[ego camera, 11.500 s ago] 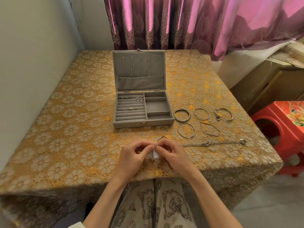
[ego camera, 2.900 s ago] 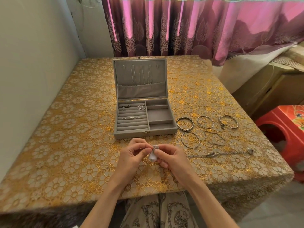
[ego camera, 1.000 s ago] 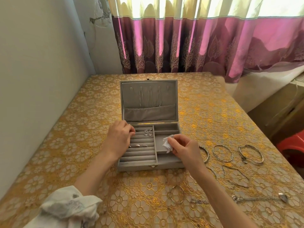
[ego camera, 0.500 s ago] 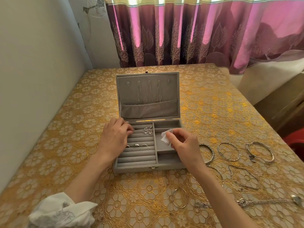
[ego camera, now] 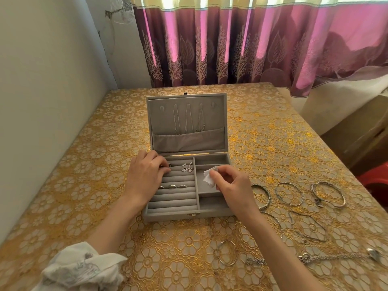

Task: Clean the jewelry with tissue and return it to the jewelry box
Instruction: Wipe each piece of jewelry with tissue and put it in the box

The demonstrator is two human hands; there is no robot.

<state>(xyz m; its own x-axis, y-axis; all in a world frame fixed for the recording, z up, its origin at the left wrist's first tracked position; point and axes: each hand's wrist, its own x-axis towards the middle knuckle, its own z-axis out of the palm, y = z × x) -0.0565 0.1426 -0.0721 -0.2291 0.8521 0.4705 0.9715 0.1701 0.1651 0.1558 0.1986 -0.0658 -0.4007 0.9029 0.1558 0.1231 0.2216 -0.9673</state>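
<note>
Nearest the camera, a white sleeve (ego camera: 81, 267) was bunched on the left forearm, and a thin bangle (ego camera: 227, 252) lay flat on the counter (ego camera: 63, 185) beside a chain with a clasp (ego camera: 315, 257). No brand, label or writing could be read on anything.

The right hand (ego camera: 233, 185) hovered over the right side of the open jewelry box (ego camera: 186, 214), its thumb and forefinger pinching a small white tissue (ego camera: 209, 178) with the other fingers loosely curled. The tissue hung above the middle tray, just left of those fingers. To the right of that hand, several bracelets (ego camera: 289, 194) lay on the counter, well apart from the box.

The left hand (ego camera: 144, 177) rested on the ring rolls at the box's left side, its fingers (ego camera: 163, 170) bent down onto a small ring (ego camera: 169, 165) in an upper slot; how firmly they held it could not be told. Just right of those fingertips sat a pair of heart earrings (ego camera: 186, 168), and below them three rings (ego camera: 173, 186) stood in a row.

Beyond the fingers, necklaces (ego camera: 188, 118) hung inside the upright lid, with a purple curtain (ego camera: 252, 49) behind.
</note>
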